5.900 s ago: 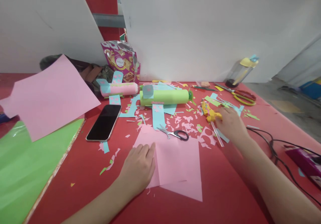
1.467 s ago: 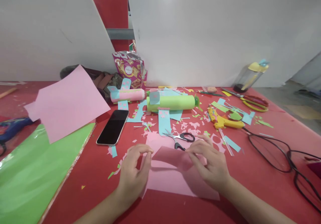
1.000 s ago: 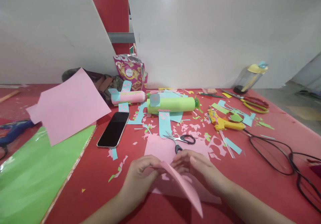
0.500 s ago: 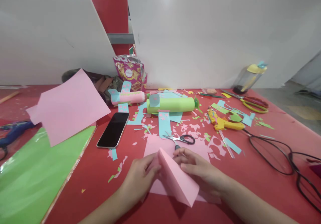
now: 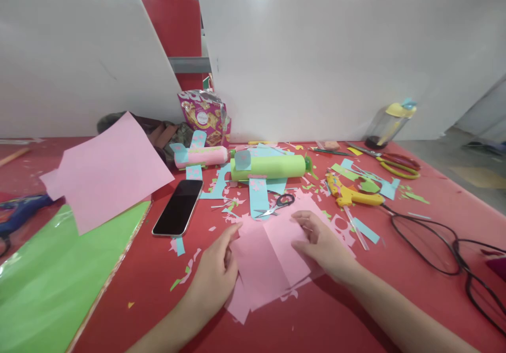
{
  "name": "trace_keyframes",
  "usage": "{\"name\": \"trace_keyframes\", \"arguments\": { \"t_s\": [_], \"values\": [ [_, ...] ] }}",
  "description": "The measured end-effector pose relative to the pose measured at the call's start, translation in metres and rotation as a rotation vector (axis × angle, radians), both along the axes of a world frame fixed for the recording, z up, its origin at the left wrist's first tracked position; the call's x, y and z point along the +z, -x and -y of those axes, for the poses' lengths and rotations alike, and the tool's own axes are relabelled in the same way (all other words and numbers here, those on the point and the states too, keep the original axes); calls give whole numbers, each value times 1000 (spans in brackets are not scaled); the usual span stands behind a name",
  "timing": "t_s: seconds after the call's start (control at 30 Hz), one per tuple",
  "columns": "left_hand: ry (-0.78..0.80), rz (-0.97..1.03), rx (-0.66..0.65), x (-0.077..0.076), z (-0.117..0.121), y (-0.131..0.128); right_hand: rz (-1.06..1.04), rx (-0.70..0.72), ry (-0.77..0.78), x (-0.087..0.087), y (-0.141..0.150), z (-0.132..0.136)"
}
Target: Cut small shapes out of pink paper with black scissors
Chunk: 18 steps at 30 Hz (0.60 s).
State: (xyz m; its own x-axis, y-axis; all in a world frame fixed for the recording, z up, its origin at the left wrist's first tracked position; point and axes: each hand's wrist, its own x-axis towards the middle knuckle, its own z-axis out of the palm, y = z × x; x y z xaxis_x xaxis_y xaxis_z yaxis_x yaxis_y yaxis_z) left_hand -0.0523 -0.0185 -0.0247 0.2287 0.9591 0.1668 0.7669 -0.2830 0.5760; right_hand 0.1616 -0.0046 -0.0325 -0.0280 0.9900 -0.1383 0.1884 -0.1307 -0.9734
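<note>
A creased pink paper sheet [image 5: 261, 261] lies opened out in front of me, its right part [image 5: 288, 250] catching more light. Beneath it, edges of another pink sheet [image 5: 239, 303] stick out. My left hand [image 5: 215, 268] rests at the left edge, index finger stretched along it and thumb apart. Over the right part, my right hand [image 5: 326, 247] has its fingers loosely bent and the thumb apart, touching or just above the paper. Small black-handled scissors [image 5: 279, 205] lie at the sheet's far edge, by a green paper-wrapped tube [image 5: 272, 167] with light-blue flaps.
A phone [image 5: 178, 207] lies left, near a large pink sheet [image 5: 114, 176] on a green pack [image 5: 75, 268]. At right are a yellow glue gun [image 5: 356, 197] with its black cable, larger scissors [image 5: 397, 164] and a bottle [image 5: 391, 124]. Paper scraps surround the tube.
The folded pink sheet, raised between my hands half a second ago, now lies spread open and flat. The sheet beneath has turned, and the small scissors have shifted and turned. Earlier, my right hand left the glue gun.
</note>
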Motion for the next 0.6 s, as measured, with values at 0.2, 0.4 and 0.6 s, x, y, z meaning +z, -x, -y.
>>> {"name": "trace_keyframes", "arguments": {
  "t_s": [0.2,0.4,0.6],
  "values": [
    [-128,-182,86,-8,5,-2,287,133,-37,-1,1,8],
    [-243,-275,-148,-16,12,-8,518,135,-141,11,10,14],
    [-298,-388,-282,-27,17,-10,590,238,-236,13,10,13]
  ]
}}
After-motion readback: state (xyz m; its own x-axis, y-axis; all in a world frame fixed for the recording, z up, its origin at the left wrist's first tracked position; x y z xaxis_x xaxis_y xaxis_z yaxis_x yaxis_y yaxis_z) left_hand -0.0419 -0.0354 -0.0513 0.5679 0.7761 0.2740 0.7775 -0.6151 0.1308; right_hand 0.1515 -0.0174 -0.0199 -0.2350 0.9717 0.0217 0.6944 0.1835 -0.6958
